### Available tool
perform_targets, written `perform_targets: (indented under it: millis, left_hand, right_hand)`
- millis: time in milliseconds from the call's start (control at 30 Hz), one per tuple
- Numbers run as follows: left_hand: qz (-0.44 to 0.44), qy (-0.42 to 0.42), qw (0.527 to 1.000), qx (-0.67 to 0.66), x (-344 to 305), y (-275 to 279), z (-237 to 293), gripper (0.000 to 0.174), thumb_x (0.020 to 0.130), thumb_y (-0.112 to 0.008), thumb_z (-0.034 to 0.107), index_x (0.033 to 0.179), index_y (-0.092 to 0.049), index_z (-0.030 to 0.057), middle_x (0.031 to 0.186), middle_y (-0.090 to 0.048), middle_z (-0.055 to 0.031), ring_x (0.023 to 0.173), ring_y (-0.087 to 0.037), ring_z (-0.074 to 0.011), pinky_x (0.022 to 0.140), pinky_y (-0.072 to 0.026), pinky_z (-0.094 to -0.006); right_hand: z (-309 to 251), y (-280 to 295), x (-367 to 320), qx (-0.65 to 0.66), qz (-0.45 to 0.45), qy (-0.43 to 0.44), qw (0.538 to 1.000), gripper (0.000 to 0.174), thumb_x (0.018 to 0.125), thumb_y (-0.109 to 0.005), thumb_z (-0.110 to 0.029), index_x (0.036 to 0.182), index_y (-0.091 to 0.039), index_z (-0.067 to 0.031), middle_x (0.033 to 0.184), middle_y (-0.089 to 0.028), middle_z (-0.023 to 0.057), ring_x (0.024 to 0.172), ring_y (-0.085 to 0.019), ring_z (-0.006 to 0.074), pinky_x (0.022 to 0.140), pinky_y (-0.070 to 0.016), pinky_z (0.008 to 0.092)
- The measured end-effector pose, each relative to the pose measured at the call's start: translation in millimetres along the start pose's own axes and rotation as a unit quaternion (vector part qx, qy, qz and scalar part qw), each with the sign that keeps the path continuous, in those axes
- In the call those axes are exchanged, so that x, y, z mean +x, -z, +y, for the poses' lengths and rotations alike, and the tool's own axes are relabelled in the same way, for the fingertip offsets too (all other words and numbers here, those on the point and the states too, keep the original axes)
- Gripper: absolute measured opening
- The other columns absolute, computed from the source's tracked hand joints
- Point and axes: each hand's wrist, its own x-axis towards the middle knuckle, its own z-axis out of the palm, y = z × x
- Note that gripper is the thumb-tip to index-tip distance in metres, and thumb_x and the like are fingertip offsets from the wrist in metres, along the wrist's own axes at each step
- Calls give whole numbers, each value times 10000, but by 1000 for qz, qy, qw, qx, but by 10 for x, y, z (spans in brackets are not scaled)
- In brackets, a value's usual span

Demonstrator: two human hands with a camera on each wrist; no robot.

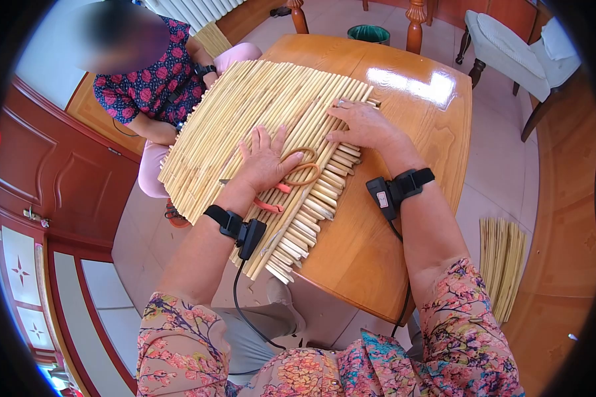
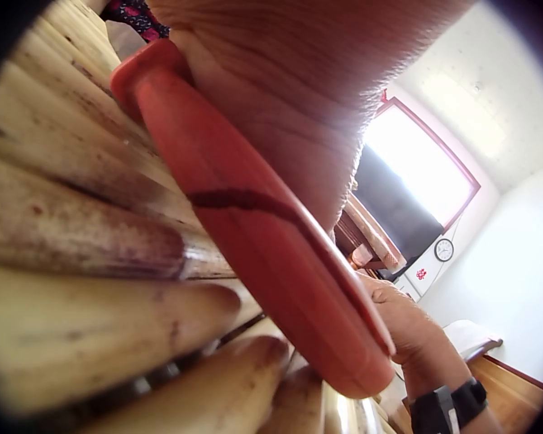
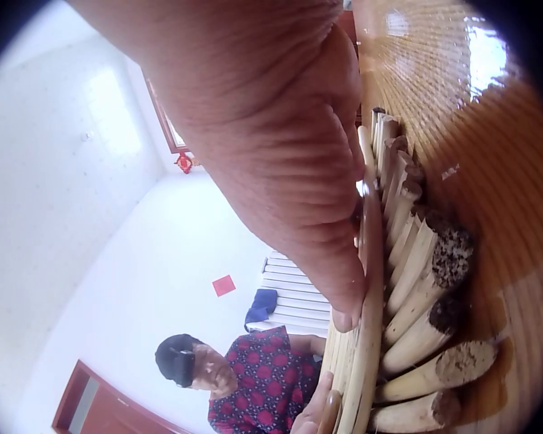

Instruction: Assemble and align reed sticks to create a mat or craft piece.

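A mat of pale sticks (image 1: 225,119) lies across the table, cut ends fanning along its right edge. The left hand (image 1: 265,162) rests on it with fingers spread, beside tan loop handles (image 1: 302,173) and a red-handled tool (image 1: 269,206). In the left wrist view, a red handle (image 2: 262,226) lies below the left hand (image 2: 281,99). The right hand (image 1: 367,129) touches the mat's upper right edge. In the right wrist view, a digit of the right hand (image 3: 262,136) presses a long edge stick (image 3: 371,271) above the cut ends (image 3: 434,362).
Another person (image 1: 155,92) sits at the mat's far left side, hands near its edge. The wooden table (image 1: 404,178) shows on the right. A green bin (image 1: 369,34) and cushioned chair (image 1: 510,53) stand beyond it; a stick bundle (image 1: 502,264) lies at lower right.
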Motion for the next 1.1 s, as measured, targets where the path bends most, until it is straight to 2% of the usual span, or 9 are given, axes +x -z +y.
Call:
perform_targets:
  millis: [1100]
  left_hand:
    - [1,-3,1000,-1,5,-23,-16,834,823,-356,640,1416,-149,93,1404,-98,-337,1337,-35,-431,1041,-17,-566]
  right_hand:
    - [-15,22,1,6,-19,-16,1000,611,730,-613,-472,1191,-533,-79,1296,-440,197,1225,-393,325,1008,-328,391]
